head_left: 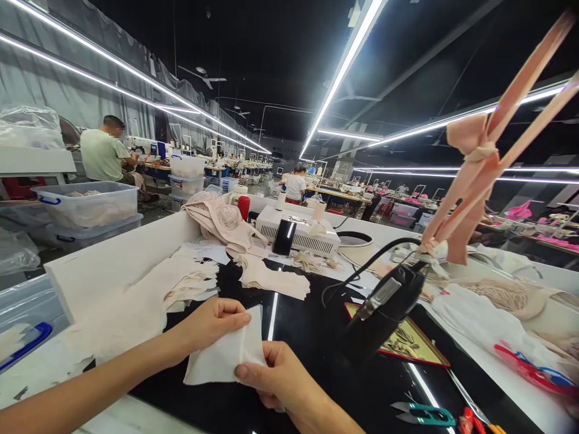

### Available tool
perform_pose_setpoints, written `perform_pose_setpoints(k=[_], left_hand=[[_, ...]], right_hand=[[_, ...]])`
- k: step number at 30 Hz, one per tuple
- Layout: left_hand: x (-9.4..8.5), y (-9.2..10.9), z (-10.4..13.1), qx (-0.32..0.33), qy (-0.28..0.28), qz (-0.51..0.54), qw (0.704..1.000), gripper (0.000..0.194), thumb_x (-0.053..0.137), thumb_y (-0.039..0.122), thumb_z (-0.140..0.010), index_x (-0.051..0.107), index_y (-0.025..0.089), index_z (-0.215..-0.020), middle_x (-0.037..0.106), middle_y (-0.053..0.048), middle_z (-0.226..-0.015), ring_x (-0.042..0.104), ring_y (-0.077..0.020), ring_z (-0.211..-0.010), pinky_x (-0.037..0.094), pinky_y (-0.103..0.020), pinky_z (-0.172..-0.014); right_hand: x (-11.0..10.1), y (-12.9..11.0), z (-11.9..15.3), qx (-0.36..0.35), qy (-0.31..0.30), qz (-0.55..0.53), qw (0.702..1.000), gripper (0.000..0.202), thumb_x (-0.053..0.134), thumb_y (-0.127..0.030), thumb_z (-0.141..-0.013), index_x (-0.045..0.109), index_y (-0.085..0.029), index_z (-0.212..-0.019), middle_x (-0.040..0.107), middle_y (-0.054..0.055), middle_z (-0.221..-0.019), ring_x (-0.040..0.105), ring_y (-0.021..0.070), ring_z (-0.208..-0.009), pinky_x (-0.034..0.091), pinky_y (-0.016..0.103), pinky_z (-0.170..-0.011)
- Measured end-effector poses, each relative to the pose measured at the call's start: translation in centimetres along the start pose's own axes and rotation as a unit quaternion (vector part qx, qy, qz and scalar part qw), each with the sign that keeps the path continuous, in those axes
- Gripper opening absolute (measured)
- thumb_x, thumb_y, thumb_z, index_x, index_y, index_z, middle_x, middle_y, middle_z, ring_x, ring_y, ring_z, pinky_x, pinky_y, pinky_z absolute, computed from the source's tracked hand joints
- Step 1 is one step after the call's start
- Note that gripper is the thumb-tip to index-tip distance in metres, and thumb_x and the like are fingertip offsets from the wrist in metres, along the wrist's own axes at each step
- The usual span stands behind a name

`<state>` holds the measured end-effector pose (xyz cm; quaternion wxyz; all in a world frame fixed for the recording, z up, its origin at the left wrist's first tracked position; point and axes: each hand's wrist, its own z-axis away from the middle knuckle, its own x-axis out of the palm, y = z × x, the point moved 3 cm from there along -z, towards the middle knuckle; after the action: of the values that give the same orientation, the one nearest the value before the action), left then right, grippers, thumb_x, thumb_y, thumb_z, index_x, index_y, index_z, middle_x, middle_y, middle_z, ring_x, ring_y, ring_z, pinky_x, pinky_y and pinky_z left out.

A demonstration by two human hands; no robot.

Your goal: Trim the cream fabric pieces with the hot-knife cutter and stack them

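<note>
A small white fabric piece (217, 361) is held above the black work surface (325, 361). My left hand (217, 322) pinches its upper edge between thumb and fingers. Lower and to the right, my right hand (280, 377) grips the same piece, with the thumb on top and fingers partly hidden behind it. Left of my hands, layered cream fabric pieces (149, 295) spread over the table. Just beyond my hands lies a smaller cream stack (271, 280).
A black device (384, 307), hung with peach straps (474, 181), stands right of centre. Beside it are a yellow tray (407, 343) of small parts, teal snips (425, 415) and scissors (468, 398). A black phone (284, 237) leans against a white box (296, 226). Two people sit farther away.
</note>
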<state>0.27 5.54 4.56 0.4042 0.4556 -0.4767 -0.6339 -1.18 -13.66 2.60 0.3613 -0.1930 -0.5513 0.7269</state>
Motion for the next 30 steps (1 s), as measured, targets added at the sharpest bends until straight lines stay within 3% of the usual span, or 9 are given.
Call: perform_pose_setpoints(k=[7,17,23,26,28,30], left_hand=[[-0.1,0.5,0.3,0.010,0.008,-0.017,1.000,0.070,0.077,0.085,-0.074,0.068,0.016,-0.083,0.058,0.001,-0.071,0.045,-0.0130,-0.064,0.032,-0.023,-0.057],[-0.5,-0.1,0.2,0.016,0.007,-0.045,0.999,0.062,0.075,0.079,-0.076,0.070,0.017,-0.078,0.060,0.000,-0.067,0.048,-0.0144,-0.060,0.034,-0.025,-0.055],[-1.1,2.1,0.1,0.119,0.029,-0.193,0.974,0.050,0.061,0.064,-0.096,0.075,0.019,-0.080,0.069,0.000,-0.076,0.059,-0.0171,-0.070,0.041,-0.025,-0.063],[-1.4,3.8,0.5,0.241,0.074,-0.288,0.924,0.042,0.053,0.053,-0.107,0.079,0.024,-0.094,0.075,0.001,-0.085,0.066,-0.0179,-0.076,0.044,-0.026,-0.070],[-0.6,4.5,1.2,0.363,0.085,-0.379,0.847,0.042,0.046,0.049,-0.114,0.079,0.026,-0.104,0.072,0.001,-0.078,0.064,-0.0165,-0.069,0.039,-0.027,-0.065],[1.1,4.1,2.1,0.459,0.058,-0.475,0.749,0.044,0.040,0.049,-0.118,0.077,0.026,-0.111,0.067,0.001,-0.071,0.059,-0.0161,-0.061,0.033,-0.030,-0.058]], right_hand=[[0.5,0.3,-0.1,0.010,0.006,0.020,1.000,0.051,0.097,-0.055,-0.062,0.065,-0.018,-0.077,0.044,-0.011,-0.054,0.031,0.0036,-0.045,0.015,0.026,-0.045],[1.6,0.0,0.1,0.006,-0.010,0.059,0.998,0.041,0.089,-0.045,-0.064,0.057,-0.021,-0.069,0.041,-0.009,-0.058,0.030,0.0047,-0.051,0.021,0.024,-0.047],[0.5,0.4,-0.2,-0.022,0.034,0.145,0.989,0.033,0.080,-0.046,-0.078,0.061,-0.020,-0.074,0.040,-0.009,-0.059,0.033,0.0072,-0.052,0.028,0.024,-0.050],[-1.1,-0.2,-0.7,-0.083,0.090,0.222,0.967,0.028,0.065,-0.041,-0.094,0.068,-0.018,-0.080,0.044,-0.007,-0.059,0.038,0.0093,-0.053,0.032,0.025,-0.053],[-2.5,-0.8,-0.8,-0.134,0.136,0.286,0.939,0.029,0.054,-0.033,-0.101,0.073,-0.017,-0.086,0.058,-0.002,-0.069,0.052,0.0128,-0.063,0.042,0.026,-0.061],[-3.9,-1.3,-0.7,-0.178,0.179,0.353,0.901,0.029,0.049,-0.023,-0.103,0.077,-0.019,-0.100,0.073,0.004,-0.091,0.067,0.0177,-0.084,0.052,0.030,-0.080]])
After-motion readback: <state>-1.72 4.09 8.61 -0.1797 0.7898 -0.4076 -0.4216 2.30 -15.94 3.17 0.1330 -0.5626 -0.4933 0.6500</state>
